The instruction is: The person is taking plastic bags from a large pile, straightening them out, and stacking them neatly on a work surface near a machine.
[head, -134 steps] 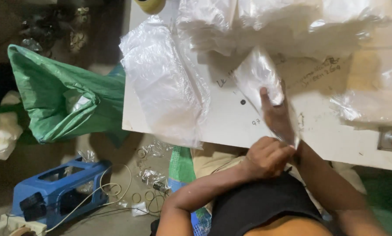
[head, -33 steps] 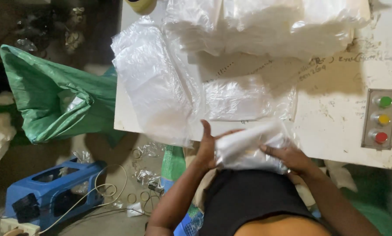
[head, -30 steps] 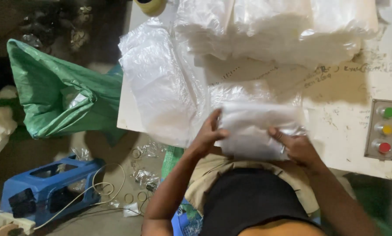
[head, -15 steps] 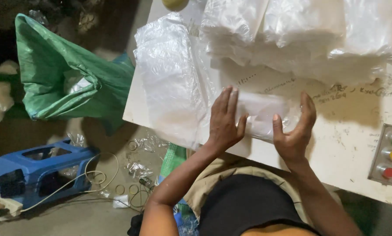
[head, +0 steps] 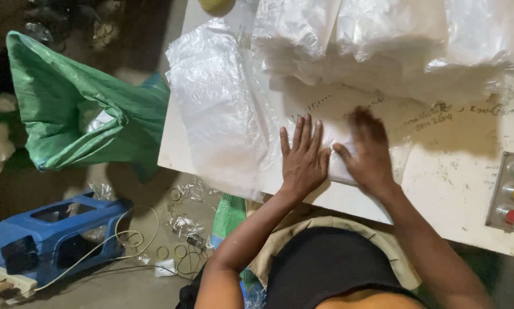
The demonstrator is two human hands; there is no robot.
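Observation:
Both hands lie flat, palms down, on a folded clear plastic bag at the near edge of a white table. My left hand has its fingers spread and presses the bag's left part. My right hand is blurred with motion and covers the bag's right part, thumb toward the left hand. Only a small strip of the bag shows between and under the hands. Neither hand grips anything.
A crumpled clear plastic sheet hangs over the table's left edge. A pile of white plastic bags fills the far side. A grey button panel sits at right. On the floor: a green sack, a blue stool, cables.
The hands gathered and folded the bag near the body, set it on the table, then moved closer together and flattened it. The right hand is sliding over it.

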